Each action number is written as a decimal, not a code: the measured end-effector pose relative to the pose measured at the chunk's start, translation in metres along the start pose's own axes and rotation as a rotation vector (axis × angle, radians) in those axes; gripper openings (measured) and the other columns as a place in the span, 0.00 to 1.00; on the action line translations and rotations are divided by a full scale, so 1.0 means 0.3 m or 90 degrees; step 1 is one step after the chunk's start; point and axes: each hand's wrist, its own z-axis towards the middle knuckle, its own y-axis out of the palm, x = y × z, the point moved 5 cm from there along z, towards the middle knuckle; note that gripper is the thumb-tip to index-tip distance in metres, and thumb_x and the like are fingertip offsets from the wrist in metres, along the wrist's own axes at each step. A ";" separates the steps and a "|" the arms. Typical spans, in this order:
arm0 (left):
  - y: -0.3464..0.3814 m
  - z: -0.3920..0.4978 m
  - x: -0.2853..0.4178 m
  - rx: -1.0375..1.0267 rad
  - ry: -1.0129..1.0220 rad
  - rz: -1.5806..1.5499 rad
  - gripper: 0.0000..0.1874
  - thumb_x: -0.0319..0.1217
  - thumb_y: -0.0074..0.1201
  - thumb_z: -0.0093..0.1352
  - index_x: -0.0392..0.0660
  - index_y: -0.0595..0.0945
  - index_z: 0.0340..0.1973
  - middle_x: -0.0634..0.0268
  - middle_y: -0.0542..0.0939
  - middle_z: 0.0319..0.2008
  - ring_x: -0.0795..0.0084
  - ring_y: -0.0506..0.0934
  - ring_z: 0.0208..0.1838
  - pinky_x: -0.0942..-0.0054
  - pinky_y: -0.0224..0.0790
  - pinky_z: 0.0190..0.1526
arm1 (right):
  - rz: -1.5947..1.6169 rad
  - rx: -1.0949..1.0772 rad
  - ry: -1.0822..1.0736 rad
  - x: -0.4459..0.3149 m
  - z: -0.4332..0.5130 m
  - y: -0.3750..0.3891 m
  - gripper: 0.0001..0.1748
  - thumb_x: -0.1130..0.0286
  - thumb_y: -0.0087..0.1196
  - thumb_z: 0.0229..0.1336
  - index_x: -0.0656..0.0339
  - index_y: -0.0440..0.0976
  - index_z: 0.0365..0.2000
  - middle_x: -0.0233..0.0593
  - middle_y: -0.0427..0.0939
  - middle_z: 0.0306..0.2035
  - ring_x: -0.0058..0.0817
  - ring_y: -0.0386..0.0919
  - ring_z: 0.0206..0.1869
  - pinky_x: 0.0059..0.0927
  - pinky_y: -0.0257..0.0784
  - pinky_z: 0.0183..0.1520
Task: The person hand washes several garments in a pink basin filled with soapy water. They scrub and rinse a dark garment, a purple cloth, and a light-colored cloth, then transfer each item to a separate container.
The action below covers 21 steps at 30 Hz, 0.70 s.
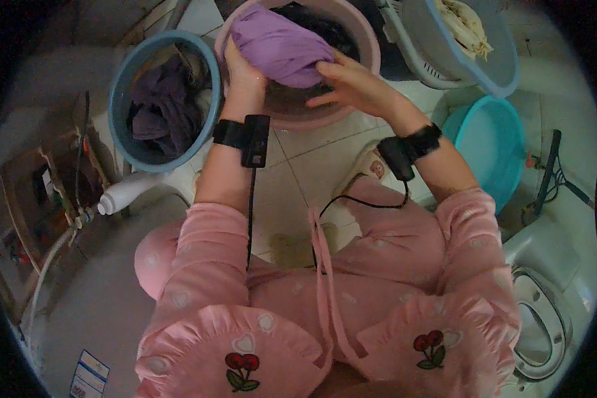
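Over a pink plastic basin [373, 30], both hands support a bunched purple cloth [278, 47]. My left hand [244, 69] cups its left end, the fingers partly hidden behind it. My right hand [350, 82] touches the cloth's right end with thumb and index finger, its other fingers spread below. Dark fabric [328, 27] lies in the basin under the cloth. Each wrist wears a black strap with a small cabled box.
A blue bucket [117, 124] with dark purple cloth stands left, near a white shower head [129, 191]. At the right are a turquoise basin [517, 149], a light blue tub [510, 64] holding a pale item, and a toilet [559, 323]. The floor is tiled.
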 end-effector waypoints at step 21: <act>0.168 -0.105 0.014 0.045 -0.101 0.048 0.20 0.38 0.45 0.73 0.37 0.76 0.54 0.54 0.81 0.52 0.58 0.80 0.53 0.54 0.74 0.56 | -0.400 0.256 -0.479 -0.125 0.073 -0.082 0.21 0.59 0.41 0.68 0.65 0.77 0.42 0.39 0.79 0.41 0.32 0.76 0.45 0.30 0.70 0.53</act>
